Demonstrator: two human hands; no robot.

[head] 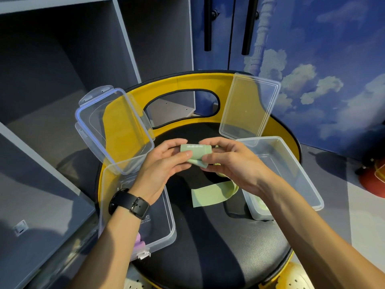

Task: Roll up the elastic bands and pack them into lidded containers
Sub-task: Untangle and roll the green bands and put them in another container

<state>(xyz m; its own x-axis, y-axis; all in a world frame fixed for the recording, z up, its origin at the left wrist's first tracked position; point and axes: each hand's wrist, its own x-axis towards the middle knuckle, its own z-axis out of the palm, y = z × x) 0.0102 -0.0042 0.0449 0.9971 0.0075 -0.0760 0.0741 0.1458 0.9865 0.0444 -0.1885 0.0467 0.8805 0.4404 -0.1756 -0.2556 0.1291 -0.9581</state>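
Observation:
A pale green elastic band (195, 150) is partly rolled into a short cylinder above the black chair seat. My left hand (164, 163) pinches its left end and my right hand (227, 161) pinches its right end. The loose tail (212, 193) hangs down and lies flat on the seat. On the left stands a clear container (168, 226) with a purple roll (139, 243) in its near corner, its lid (112, 126) leaning upright behind it. On the right, another clear container (295, 172) holds a green roll (261, 205), with its lid (250, 107) propped against the chair back.
The chair has a yellow curved backrest (177, 84) with a cut-out handle. Grey shelving (62, 69) stands to the left and behind. A red object (375, 180) sits on the floor at the right edge. A black watch (129, 202) is on my left wrist.

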